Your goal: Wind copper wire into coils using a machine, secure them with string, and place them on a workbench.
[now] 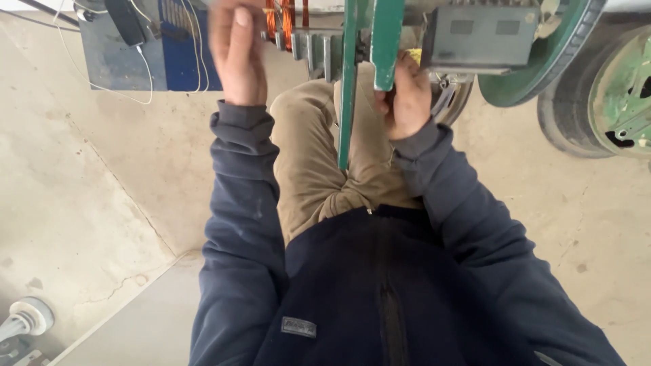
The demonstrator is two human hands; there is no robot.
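Green metal bar (347,102) between both hands, tyre (576,102) beside

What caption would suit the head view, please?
Right hand grips a green metal bar; blurred left hand is raised near copper coils.

Passage between the two raised hands is blocked by a green metal bar (349,88) hanging down the middle. Beyond it, a grey machine housing (478,37) and green wheel (542,61) crowd the right. Open concrete floor (81,176) is seen at left.
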